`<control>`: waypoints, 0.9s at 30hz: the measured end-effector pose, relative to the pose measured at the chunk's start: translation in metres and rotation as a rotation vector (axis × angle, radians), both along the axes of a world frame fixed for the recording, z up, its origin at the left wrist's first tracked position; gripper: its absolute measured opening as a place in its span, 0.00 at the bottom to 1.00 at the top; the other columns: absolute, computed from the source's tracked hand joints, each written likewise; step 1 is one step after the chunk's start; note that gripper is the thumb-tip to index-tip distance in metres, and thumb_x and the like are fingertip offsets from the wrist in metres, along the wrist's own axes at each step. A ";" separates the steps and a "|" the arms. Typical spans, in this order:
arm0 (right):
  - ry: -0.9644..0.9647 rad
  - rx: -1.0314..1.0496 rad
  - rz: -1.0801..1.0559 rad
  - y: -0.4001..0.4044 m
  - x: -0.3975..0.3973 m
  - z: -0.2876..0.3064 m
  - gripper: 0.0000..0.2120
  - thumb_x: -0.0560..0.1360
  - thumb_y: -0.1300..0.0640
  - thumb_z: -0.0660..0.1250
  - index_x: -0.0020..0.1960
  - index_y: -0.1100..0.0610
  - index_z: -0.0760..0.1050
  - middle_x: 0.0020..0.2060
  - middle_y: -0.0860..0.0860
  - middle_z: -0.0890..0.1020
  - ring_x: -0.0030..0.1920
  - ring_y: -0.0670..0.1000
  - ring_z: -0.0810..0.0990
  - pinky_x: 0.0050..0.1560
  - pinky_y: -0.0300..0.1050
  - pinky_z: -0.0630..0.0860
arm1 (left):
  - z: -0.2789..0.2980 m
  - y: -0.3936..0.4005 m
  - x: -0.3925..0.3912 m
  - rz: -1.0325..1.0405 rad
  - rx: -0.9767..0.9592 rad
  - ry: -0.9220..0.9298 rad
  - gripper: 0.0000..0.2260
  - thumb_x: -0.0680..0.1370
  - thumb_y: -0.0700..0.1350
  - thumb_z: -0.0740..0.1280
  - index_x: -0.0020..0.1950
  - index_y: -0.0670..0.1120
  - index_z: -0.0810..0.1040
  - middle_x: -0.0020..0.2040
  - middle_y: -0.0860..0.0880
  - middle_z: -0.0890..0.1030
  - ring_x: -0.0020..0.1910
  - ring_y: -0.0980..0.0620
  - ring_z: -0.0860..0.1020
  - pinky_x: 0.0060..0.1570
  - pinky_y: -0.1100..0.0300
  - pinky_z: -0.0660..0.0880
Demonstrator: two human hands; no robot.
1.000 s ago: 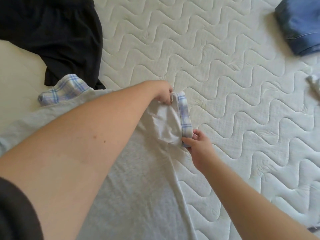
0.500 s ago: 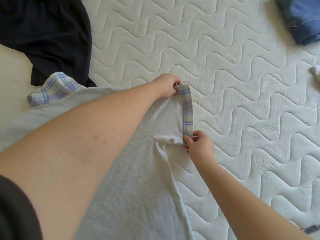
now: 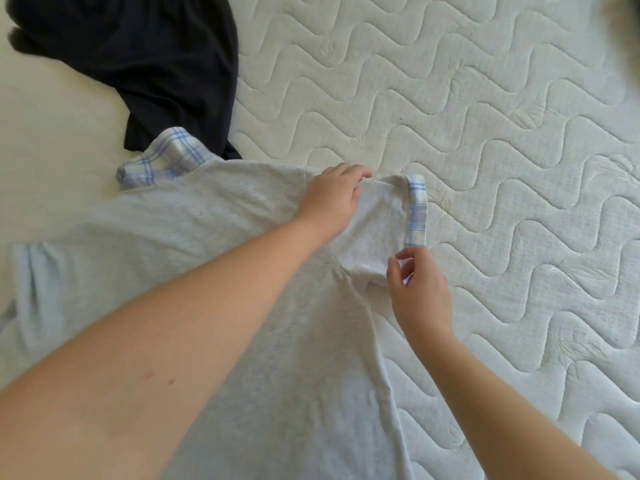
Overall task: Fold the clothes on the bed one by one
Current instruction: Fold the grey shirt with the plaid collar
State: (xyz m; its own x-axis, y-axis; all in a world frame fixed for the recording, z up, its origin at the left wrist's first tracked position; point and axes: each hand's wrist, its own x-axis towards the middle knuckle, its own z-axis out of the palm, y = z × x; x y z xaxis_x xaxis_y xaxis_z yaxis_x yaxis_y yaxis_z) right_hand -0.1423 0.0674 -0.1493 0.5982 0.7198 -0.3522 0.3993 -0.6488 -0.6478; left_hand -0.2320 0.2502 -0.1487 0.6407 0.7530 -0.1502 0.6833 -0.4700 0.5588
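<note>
A light grey shirt (image 3: 214,271) with a blue plaid collar (image 3: 166,159) lies flat on the white quilted mattress (image 3: 485,168). Its right sleeve (image 3: 377,223) is spread out and ends in a plaid cuff (image 3: 417,209). My left hand (image 3: 332,199) rests on the shirt's shoulder just left of the sleeve, fingers laid out on the cloth. My right hand (image 3: 419,292) sits at the lower corner of the cuff. Its thumb and forefinger are parted, the fingertip touching the cuff's end. My left forearm hides much of the shirt's body.
A black garment (image 3: 145,64) lies crumpled at the upper left, partly under the plaid collar. A smooth cream sheet (image 3: 52,161) covers the left side. Bare quilted mattress stretches to the right of the shirt.
My left hand let go of the cuff's upper corner and slid left onto the shoulder. My right thumb lifted off the cuff's lower corner. The sleeve now lies flat.
</note>
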 end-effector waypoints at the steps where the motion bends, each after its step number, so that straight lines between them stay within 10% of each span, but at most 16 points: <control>1: -0.001 0.021 0.013 0.004 -0.009 0.002 0.03 0.79 0.49 0.63 0.52 0.47 0.72 0.38 0.43 0.77 0.39 0.43 0.75 0.38 0.44 0.67 | 0.004 -0.002 -0.019 0.020 0.015 -0.022 0.15 0.80 0.36 0.60 0.66 0.44 0.76 0.62 0.46 0.78 0.61 0.46 0.75 0.62 0.52 0.70; 10: -0.018 0.101 0.486 0.039 -0.109 0.002 0.20 0.80 0.57 0.62 0.71 0.53 0.70 0.63 0.49 0.77 0.65 0.50 0.72 0.66 0.46 0.66 | 0.004 -0.031 -0.208 0.387 0.087 0.095 0.15 0.77 0.35 0.63 0.63 0.42 0.78 0.60 0.43 0.81 0.60 0.43 0.77 0.61 0.53 0.71; 17: -0.106 -0.034 0.841 0.056 -0.204 -0.004 0.26 0.81 0.52 0.58 0.78 0.53 0.58 0.76 0.52 0.63 0.75 0.54 0.59 0.74 0.52 0.59 | -0.010 -0.091 -0.313 0.468 0.110 0.336 0.24 0.78 0.42 0.65 0.75 0.45 0.69 0.75 0.42 0.68 0.73 0.43 0.66 0.71 0.49 0.62; 27: -0.189 -0.026 0.953 0.090 -0.330 -0.001 0.25 0.81 0.53 0.58 0.77 0.54 0.59 0.75 0.51 0.63 0.75 0.55 0.59 0.74 0.53 0.58 | -0.004 -0.079 -0.473 0.786 0.252 0.246 0.20 0.80 0.43 0.62 0.72 0.43 0.71 0.71 0.41 0.72 0.70 0.41 0.70 0.68 0.47 0.65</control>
State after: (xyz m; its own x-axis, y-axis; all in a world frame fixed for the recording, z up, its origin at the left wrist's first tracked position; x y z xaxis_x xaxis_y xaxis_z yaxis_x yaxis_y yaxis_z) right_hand -0.4724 0.1572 -0.1501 -0.1833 0.9250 -0.3328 0.8606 -0.0127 -0.5091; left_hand -0.7048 0.1713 -0.1525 -0.1095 0.9939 0.0146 0.9504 0.1004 0.2945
